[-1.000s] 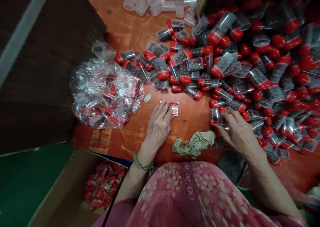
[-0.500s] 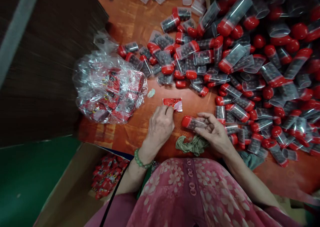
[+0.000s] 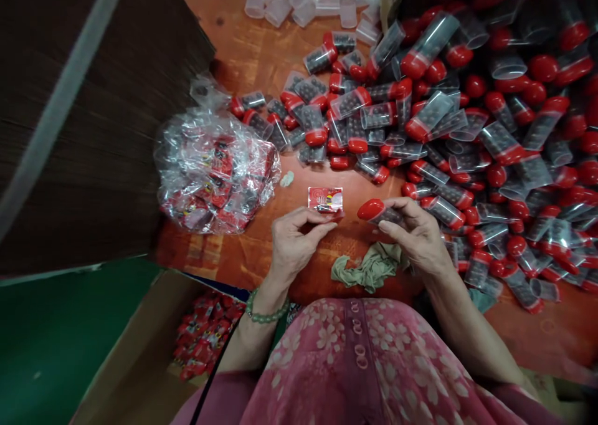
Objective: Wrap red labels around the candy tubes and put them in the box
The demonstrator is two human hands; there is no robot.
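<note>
My left hand (image 3: pixel 299 238), a green bead bracelet at its wrist, pinches a small red piece (image 3: pixel 332 216) between thumb and fingers; it looks like a printed card, seen nearly edge-on. Just beyond those fingertips, a red printed card (image 3: pixel 326 198) with a white edge lies flat on the orange tabletop (image 3: pixel 299 185). My right hand (image 3: pixel 415 229) is closed around a clear plastic tube with a rounded red cap (image 3: pixel 372 209). Dark dots show along the tube, and its cap points left toward the card. Part of the tube is hidden by my fingers.
Many similar red-capped tubes (image 3: pixel 443 163) are heaped at the right and back. At the left sits a clear plastic bag (image 3: pixel 219 169) of red cards. A crumpled green cloth (image 3: pixel 369 269) lies before me. Clear cups (image 3: pixel 299 4) stand behind; a box of red pieces (image 3: pixel 205 331) is below left.
My left fingers have lifted a red piece off the card spot, and a differently printed card face shows there. My right hand has shifted right and turned the tube slightly.
</note>
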